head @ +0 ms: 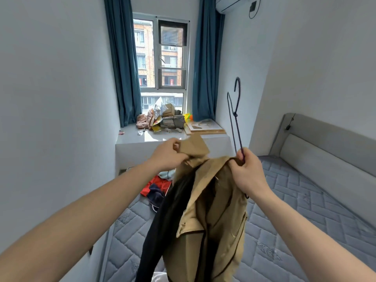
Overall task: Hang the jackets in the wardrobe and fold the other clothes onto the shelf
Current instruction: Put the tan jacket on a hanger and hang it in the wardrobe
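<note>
A tan jacket [219,212] with a black lining hangs in front of me over the bed. My left hand [168,153] grips its collar at the upper left. My right hand [247,169] pinches the jacket's shoulder together with the lower end of a dark wire hanger [236,117], which sticks up nearly on end, hook at the top. More clothes, red, navy and pale blue [156,186], lie in a heap on the mattress beyond the jacket. No wardrobe or shelf is in view.
A bare quilted grey mattress [295,210] fills the lower right, with a padded headboard [325,143] along the right wall. A white window ledge [173,139] ahead carries boxes, bags and a wooden board. Blue curtains flank the window. The left wall stands close.
</note>
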`<act>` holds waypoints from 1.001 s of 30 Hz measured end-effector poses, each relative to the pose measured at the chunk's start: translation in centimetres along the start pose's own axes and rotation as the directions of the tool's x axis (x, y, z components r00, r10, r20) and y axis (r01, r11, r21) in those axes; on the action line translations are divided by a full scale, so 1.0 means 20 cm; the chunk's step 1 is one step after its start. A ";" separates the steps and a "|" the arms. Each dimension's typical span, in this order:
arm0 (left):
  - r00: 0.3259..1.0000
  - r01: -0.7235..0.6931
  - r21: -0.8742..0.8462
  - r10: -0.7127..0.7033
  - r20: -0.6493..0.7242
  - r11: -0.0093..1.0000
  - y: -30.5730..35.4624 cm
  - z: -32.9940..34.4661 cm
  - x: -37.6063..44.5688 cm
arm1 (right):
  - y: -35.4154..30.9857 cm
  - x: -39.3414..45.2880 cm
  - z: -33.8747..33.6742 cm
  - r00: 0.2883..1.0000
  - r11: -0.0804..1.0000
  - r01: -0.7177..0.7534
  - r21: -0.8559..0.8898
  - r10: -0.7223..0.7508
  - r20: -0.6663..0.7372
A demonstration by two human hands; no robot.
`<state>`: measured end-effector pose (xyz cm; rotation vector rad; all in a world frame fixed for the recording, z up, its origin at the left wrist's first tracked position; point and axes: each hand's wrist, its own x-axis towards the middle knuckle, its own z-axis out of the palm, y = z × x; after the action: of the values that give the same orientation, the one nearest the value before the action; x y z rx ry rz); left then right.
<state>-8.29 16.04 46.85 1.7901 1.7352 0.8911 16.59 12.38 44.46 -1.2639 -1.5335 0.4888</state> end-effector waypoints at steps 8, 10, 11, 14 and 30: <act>0.992 -0.058 -0.132 0.042 -0.118 0.990 -0.34 0.62 -0.69 | 0.01 0.04 -0.02 0.999 0.998 -0.050 -0.030 0.049 -0.016; 0.993 0.118 -0.220 -0.115 0.029 0.968 -0.39 0.74 -0.74 | 0.01 0.04 -0.01 0.996 0.996 -0.089 -0.003 0.089 -0.017; 0.974 0.219 -0.272 -0.195 0.111 0.937 -0.39 0.79 -0.74 | 0.00 0.04 -0.01 0.994 0.995 -0.104 0.004 0.104 -0.017; 0.920 0.386 -0.466 -0.295 0.258 0.796 -0.41 0.85 -0.67 | 0.00 0.04 0.00 0.991 0.991 -0.134 0.011 0.134 -0.018; 0.991 -0.068 -0.072 0.059 -0.120 0.995 -0.24 0.01 -0.03 | 0.23 -0.02 -0.30 0.968 0.970 -0.235 -0.057 0.239 0.079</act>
<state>-11.26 15.90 43.11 1.7841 1.7001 1.0942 23.87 11.99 42.88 -1.4895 -1.4782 0.6708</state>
